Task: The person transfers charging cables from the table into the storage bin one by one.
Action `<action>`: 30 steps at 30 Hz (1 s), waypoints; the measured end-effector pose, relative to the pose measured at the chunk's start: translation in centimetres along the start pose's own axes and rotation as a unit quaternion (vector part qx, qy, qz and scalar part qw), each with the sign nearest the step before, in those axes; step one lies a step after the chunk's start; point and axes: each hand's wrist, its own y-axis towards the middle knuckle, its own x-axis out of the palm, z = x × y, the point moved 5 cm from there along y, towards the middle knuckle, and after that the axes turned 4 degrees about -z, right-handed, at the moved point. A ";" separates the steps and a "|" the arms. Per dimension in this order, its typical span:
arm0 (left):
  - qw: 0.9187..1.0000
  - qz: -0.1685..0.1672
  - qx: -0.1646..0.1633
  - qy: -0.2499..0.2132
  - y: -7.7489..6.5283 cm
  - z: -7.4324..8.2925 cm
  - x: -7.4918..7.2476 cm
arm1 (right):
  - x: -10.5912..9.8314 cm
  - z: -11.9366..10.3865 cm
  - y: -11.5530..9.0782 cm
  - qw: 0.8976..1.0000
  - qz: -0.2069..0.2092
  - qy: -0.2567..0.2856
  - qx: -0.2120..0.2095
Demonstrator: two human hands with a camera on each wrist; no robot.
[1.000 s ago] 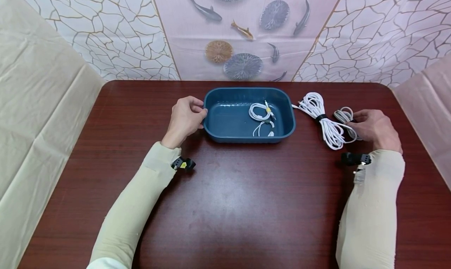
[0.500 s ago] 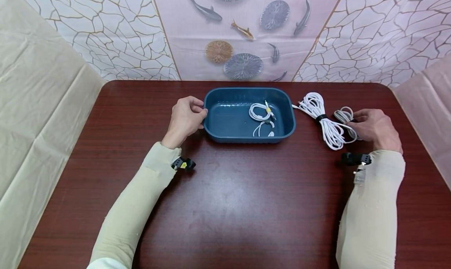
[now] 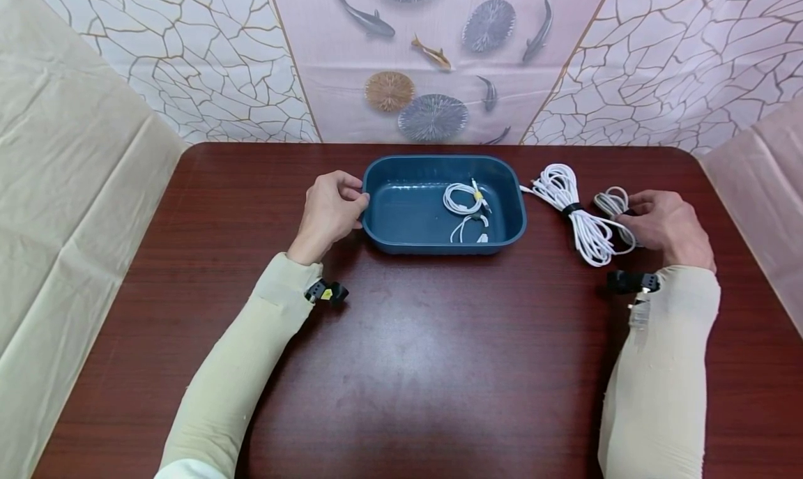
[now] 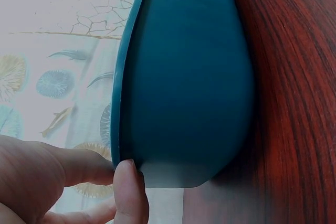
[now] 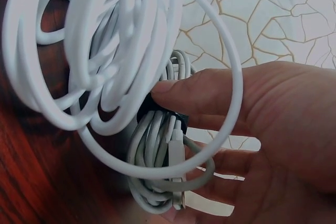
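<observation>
Blue bin (image 3: pixel 404 217), two white cables (image 3: pixel 479 196) inside

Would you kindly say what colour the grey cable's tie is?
Black; the tie shows best in the right wrist view.

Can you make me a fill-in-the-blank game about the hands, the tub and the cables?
1. The left hand pinches the rim of a tub coloured ____.
2. Inside the tub, the round white coil has a tie coloured ____.
3. The right hand holds a bundled cable that isn't bright white but ____.
4. The big white cable bundle is fastened with a strap coloured ____.

Missing words: blue; yellow; grey; black.
</observation>
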 end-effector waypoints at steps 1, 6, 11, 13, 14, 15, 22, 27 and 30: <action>1.000 0.000 0.000 0.000 0.0 0.0 0.0 | 0.0 -0.1 0.0 1.000 0.001 0.001 0.000; 1.000 0.002 -0.002 0.003 0.0 0.1 0.0 | 0.0 -0.2 0.0 1.000 0.005 0.001 -0.001; 1.000 0.004 -0.001 0.004 0.0 0.1 0.0 | -0.1 -0.3 -0.1 1.000 0.010 0.000 -0.002; 1.000 0.004 -0.002 0.004 0.0 0.0 0.0 | -0.1 -0.3 0.0 1.000 0.011 -0.001 -0.003; 1.000 0.004 -0.002 0.004 0.0 0.0 0.0 | -0.1 -0.3 -0.1 1.000 0.011 -0.001 -0.003; 1.000 0.004 -0.002 0.004 0.0 0.0 0.0 | -0.1 -0.3 -0.1 1.000 0.011 -0.001 -0.003; 1.000 0.002 -0.001 0.003 0.0 0.0 0.1 | -0.1 -0.4 0.0 1.000 0.014 0.000 -0.006; 1.000 0.003 -0.003 0.002 0.1 0.0 0.1 | -0.2 -0.5 0.0 1.000 0.016 0.000 -0.005; 1.000 0.004 -0.004 0.002 0.0 0.0 0.1 | -0.2 -0.6 -0.1 1.000 0.018 -0.001 -0.005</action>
